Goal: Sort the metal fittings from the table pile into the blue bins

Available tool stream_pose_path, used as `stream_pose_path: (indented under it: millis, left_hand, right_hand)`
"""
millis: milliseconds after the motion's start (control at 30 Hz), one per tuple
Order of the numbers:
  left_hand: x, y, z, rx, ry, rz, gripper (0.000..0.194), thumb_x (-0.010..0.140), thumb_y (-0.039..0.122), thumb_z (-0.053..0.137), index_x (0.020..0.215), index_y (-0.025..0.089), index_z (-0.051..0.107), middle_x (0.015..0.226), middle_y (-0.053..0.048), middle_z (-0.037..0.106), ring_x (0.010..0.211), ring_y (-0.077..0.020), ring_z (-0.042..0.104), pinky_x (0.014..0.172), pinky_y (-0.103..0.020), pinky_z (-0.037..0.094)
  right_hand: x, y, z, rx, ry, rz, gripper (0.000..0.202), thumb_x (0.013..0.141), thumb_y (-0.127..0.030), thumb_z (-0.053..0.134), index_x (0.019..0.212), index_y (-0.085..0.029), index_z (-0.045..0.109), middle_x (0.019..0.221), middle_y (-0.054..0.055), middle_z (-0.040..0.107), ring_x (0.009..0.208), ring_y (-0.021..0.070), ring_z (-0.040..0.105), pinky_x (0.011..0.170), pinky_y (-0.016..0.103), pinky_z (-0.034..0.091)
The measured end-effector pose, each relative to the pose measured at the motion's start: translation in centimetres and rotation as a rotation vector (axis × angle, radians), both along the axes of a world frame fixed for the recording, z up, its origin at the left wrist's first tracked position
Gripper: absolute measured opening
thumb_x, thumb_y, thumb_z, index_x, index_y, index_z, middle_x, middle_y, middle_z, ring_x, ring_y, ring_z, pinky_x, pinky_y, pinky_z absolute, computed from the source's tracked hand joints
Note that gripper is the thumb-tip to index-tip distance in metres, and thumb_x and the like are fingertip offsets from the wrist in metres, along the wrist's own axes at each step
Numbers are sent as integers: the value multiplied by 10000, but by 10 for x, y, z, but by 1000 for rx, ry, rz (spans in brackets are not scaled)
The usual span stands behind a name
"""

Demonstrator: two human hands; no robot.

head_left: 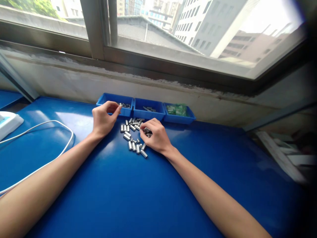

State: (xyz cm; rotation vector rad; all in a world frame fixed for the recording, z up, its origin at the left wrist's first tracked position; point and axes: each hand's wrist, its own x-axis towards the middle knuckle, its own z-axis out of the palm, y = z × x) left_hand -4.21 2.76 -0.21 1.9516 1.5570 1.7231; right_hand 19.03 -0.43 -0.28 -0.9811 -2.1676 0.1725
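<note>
My left hand (105, 117) is at the front edge of the left blue bin (102, 98), its thumb and index finger pinched on a small metal piece (121, 104). More small metal parts (126, 105) lie in that bin. My right hand (156, 135) is at the right side of a pile of metal cylinders (133, 127) on the blue table, its fingers curled and closed. Dark small metal pieces (148, 133) show beside its palm; what its fingertips grip is hidden. Several loose cylinders (133, 146) lie nearer me, left of my right hand.
The middle blue bin (150, 114) holds a few metal parts, and the right bin (179, 119) holds green packets (177, 109). A white cable (59, 122) curves across the blue table (119, 198) from a white device (10, 124). Behind the bins are a wall and window.
</note>
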Motion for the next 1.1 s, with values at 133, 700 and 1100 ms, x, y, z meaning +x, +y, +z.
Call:
stream_pose_path:
  millis: [133, 700, 1100]
  left_hand:
    - [1, 0, -2, -30, -20, -41, 212, 909, 387, 673, 902, 185, 737, 801, -23, 774, 662, -160, 733, 697, -272, 586]
    - [4, 1, -6, 36, 182, -76, 217, 925, 321, 632, 988, 165, 769, 778, -35, 768, 652, -156, 707, 688, -261, 547]
    - [9, -3, -5, 83, 309, -191, 186, 938, 292, 594, 969, 182, 740, 756, -20, 732, 601, -133, 631, 652, -254, 501]
  right_hand:
    - [0, -1, 0, 3, -37, -9, 93, 867, -141, 615, 859, -209, 678, 902, 61, 740, 894, 242, 610, 834, 403, 486]
    - [-2, -5, 3, 51, -209, 91, 201, 972, -333, 592, 906, -214, 739, 1025, 73, 737, 999, 248, 566, 880, 432, 448]
    - [-1, -3, -1, 44, -121, 74, 164, 900, -150, 597, 959, -223, 731, 1112, 60, 742, 1066, 265, 590, 932, 450, 484]
